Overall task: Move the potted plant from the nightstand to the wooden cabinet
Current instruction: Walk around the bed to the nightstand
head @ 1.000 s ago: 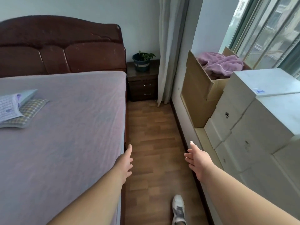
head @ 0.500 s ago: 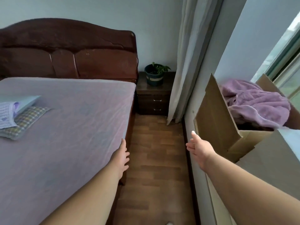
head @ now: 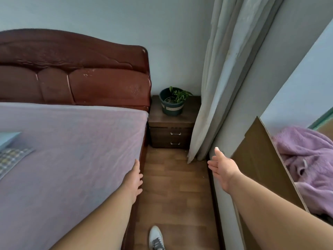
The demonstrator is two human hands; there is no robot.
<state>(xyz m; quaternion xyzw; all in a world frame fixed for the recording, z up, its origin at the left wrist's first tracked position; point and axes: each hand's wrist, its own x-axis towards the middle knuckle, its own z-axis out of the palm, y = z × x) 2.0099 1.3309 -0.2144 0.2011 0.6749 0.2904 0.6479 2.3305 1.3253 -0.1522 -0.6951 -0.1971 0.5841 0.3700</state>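
The potted plant (head: 172,104), a small green vine in a dark teal pot, stands on the dark brown nightstand (head: 189,118) in the corner between the bed and the curtain. Both my arms reach forward along the narrow floor strip. My left hand (head: 134,179) is open, fingers together, at the edge of the mattress. My right hand (head: 222,168) is open with the palm turned inward, near the wall below the curtain. Both hands are well short of the plant and hold nothing. No wooden cabinet is in view.
A bed (head: 72,150) with a lilac sheet and a dark red headboard (head: 75,73) fills the left. A grey curtain (head: 221,78) hangs right of the nightstand. A cardboard box (head: 259,163) with a purple blanket (head: 310,163) sits at the right. My white shoe (head: 156,238) is on the wood floor.
I have walked forward toward the nightstand, so the plant appears larger and closer. The white boxes at the right have left the view. Both hands stay open and extended.
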